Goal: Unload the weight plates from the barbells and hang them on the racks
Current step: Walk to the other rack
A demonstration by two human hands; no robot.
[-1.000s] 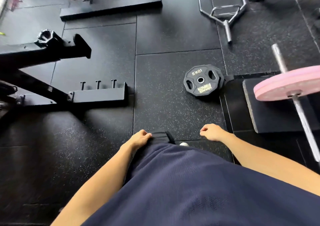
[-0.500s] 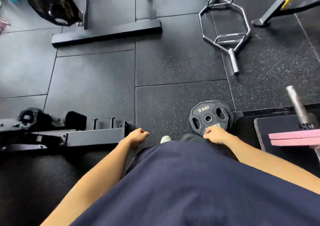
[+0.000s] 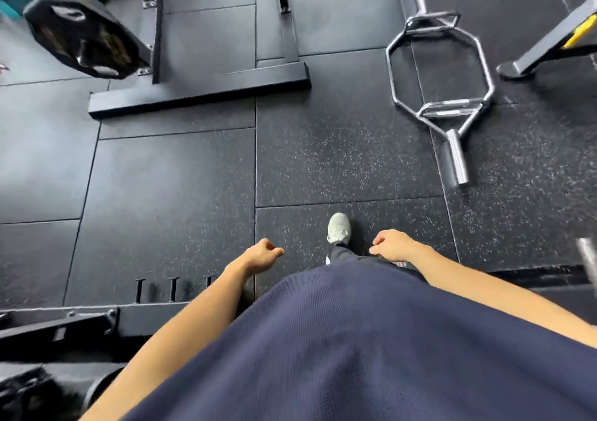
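One black weight plate, blurred, hung on the rack at upper left, well apart from both hands. The left hand and right hand hung with loosely curled fingers, holding nothing. One hex bar lay on the floor; one grey shoe showed, the other hidden.

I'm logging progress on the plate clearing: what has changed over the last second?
The person walked forward: the small black 10 kg plate and pink plate have gone from view, and the chrome hex bar and large black plate on the rack look nearer. Left hand and right hand stay loosely curled, holding nothing.
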